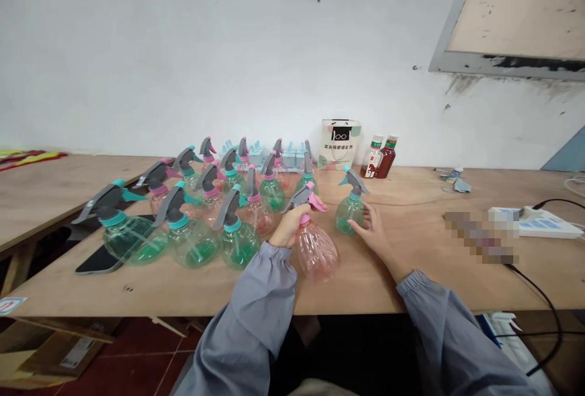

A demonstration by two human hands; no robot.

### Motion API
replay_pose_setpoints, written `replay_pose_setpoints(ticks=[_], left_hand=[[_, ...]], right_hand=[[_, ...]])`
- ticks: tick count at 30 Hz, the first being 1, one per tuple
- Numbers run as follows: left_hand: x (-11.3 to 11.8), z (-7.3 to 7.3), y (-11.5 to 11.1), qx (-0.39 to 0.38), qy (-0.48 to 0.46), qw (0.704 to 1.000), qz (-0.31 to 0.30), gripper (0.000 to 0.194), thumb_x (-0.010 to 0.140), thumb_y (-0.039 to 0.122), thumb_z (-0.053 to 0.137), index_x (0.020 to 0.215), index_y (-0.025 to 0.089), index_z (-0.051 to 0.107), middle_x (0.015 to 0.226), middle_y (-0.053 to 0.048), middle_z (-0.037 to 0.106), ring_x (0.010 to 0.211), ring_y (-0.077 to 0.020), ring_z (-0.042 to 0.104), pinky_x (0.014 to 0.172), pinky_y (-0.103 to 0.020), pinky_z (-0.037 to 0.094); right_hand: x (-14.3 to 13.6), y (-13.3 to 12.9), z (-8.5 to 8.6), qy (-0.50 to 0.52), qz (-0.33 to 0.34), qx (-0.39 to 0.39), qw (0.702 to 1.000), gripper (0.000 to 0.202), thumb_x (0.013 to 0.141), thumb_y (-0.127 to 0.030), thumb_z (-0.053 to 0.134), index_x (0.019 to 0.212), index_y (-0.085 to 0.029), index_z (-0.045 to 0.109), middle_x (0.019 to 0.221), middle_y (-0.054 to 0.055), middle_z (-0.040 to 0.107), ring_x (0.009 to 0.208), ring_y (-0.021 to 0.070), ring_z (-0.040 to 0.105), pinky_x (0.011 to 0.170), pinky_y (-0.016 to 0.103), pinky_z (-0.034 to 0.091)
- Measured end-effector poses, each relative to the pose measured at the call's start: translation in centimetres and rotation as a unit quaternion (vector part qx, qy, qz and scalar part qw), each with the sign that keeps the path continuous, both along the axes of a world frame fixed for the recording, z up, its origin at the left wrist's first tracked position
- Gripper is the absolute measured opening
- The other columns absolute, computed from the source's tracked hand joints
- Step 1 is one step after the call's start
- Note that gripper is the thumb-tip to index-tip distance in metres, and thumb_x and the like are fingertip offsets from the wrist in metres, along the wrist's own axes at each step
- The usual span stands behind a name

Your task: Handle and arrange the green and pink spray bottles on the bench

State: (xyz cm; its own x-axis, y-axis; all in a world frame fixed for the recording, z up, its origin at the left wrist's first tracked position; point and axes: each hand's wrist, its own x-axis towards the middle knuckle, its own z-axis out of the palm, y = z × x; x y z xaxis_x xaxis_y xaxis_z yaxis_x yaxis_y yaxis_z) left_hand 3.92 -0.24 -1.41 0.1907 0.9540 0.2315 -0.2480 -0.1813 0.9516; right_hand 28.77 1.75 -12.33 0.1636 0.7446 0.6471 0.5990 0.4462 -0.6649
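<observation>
Near the table's front edge, my left hand is wrapped round the neck of a pink spray bottle with a grey and pink trigger head. My right hand has its fingers curved around the right side of a green spray bottle, which stands upright just behind and to the right of the pink one. Thumb and fingers are apart, touching or almost touching its body. Left of my hands several green and pink spray bottles stand in rows, with a little liquid in the nearer green ones.
A dark phone lies under the leftmost bottles. A paper bag and two drink bottles stand by the wall. On the right are a power strip, a black cable and a blurred patch.
</observation>
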Motion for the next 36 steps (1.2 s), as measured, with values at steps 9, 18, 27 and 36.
replay_pose_setpoints(ticks=[9, 18, 27, 36], left_hand=[[0.0, -0.2, 0.5, 0.023, -0.065, 0.997, 0.03, 0.008, 0.06, 0.03, 0.053, 0.059, 0.022, 0.051, 0.06, 0.0, 0.058, 0.07, -0.0167, 0.063, 0.077, -0.033, 0.054], [0.0, -0.4, 0.5, 0.089, -0.032, 0.994, 0.06, 0.01, 0.064, 0.031, 0.053, 0.057, 0.023, 0.053, 0.061, 0.0, 0.059, 0.069, -0.0168, 0.062, 0.075, -0.031, 0.05], [-0.3, 0.8, 1.5, 0.207, 0.088, 0.953, 0.203, 0.015, 0.071, 0.022, 0.054, 0.079, 0.022, 0.067, 0.086, -0.001, 0.07, 0.075, -0.0152, 0.06, 0.075, -0.027, 0.047], [2.1, -1.3, 5.7, 0.187, 0.166, 0.926, 0.283, 0.011, 0.077, 0.029, 0.063, 0.083, 0.019, 0.066, 0.068, 0.002, 0.063, 0.063, -0.0139, 0.058, 0.067, -0.025, 0.041]], right_hand=[[0.1, -0.1, 0.0, -0.002, 0.004, -0.012, 1.0, 0.076, 0.076, -0.067, 0.07, 0.135, -0.022, 0.053, 0.117, 0.013, 0.058, 0.11, 0.0298, 0.06, 0.097, 0.052, 0.052], [0.1, 0.0, -0.2, -0.005, 0.002, -0.003, 1.0, 0.074, 0.077, -0.066, 0.07, 0.134, -0.022, 0.054, 0.116, 0.012, 0.059, 0.109, 0.0294, 0.061, 0.096, 0.052, 0.052], [0.0, -0.1, 0.1, 0.005, 0.011, -0.014, 1.0, 0.075, 0.076, -0.062, 0.072, 0.135, -0.02, 0.053, 0.119, 0.014, 0.06, 0.111, 0.0311, 0.059, 0.097, 0.053, 0.051], [-0.1, -0.2, 0.1, 0.013, 0.015, -0.021, 1.0, 0.074, 0.076, -0.06, 0.073, 0.135, -0.02, 0.052, 0.119, 0.014, 0.059, 0.111, 0.0307, 0.06, 0.098, 0.053, 0.052]])
